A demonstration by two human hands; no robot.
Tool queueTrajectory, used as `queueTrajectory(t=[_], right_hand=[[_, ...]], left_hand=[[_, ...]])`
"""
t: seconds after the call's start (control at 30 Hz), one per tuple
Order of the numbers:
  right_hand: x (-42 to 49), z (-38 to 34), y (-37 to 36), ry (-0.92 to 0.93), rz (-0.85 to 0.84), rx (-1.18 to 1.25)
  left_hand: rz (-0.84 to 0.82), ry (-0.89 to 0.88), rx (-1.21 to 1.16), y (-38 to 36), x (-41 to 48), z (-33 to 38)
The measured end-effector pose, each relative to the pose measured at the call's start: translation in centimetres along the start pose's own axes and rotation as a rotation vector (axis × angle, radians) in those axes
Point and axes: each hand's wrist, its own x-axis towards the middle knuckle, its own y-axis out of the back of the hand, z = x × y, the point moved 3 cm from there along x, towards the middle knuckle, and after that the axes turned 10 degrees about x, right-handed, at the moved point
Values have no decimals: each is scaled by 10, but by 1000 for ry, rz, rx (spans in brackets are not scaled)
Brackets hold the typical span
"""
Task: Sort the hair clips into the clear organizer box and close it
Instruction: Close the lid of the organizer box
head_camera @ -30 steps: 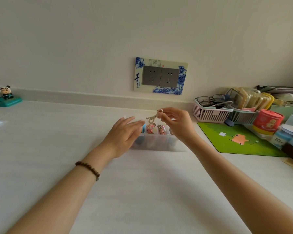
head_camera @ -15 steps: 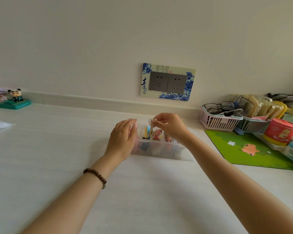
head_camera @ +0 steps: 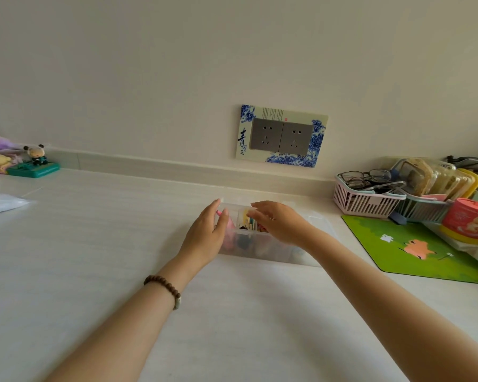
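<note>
While the clear box [head_camera: 271, 250] sits mid-worktop [head_camera: 94, 244], the left hand [head_camera: 206, 238] rests spread against its 9 o'clock end; the right hand [head_camera: 280, 223] pinches down among the clips [head_camera: 250, 224], its grip contents unclear.

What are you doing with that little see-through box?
A person is sorting hair clips into a clear organizer box on a white desk. The left hand steadies the box's left end. The right hand reaches down over the middle compartments, fingertips among the clips; whether its grip is on one cannot be told. Colourful clips already fill several compartments, and the box is not yet closed.
</note>
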Motion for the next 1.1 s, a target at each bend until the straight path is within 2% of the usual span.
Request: queueTrajectory(t=[0.1, 0.17, 0.23, 0.3, 0.47, 0.57, 0.7, 0.83, 1.0, 1.1], right_hand=[[-7, 2, 12, 65, 44, 33], [-16, 12, 28, 65, 209, 85], [-27, 30, 43, -24, 392, 122], [-38, 46, 51, -179, 467, 199], [-52, 64, 54, -364, 441, 529], [-59, 79, 43, -482, 319, 800], [-62, 95, 36, -513, 197, 902], [-61, 103, 29, -512, 113, 1032], [-67, 89, 32, -441, 202, 1139], [-69, 85, 35, -369, 279, 1125]], left_hand=[[-11, 39, -95, -1, 1, -1], [-33, 88, -208, -1, 2, -1], [-71, 148, -295, -3, 4, -1], [-102, 218, -363, -5, 7, -5], [-150, 254, -442, -7, 8, -6], [-177, 289, -520, -3, 10, -7], [-246, 307, -587, -5, 17, -14], [-255, 225, -489, 0, 12, -8], [-258, 197, -524, 1, 7, -5], [-242, 173, -568, 2, 5, -3]])
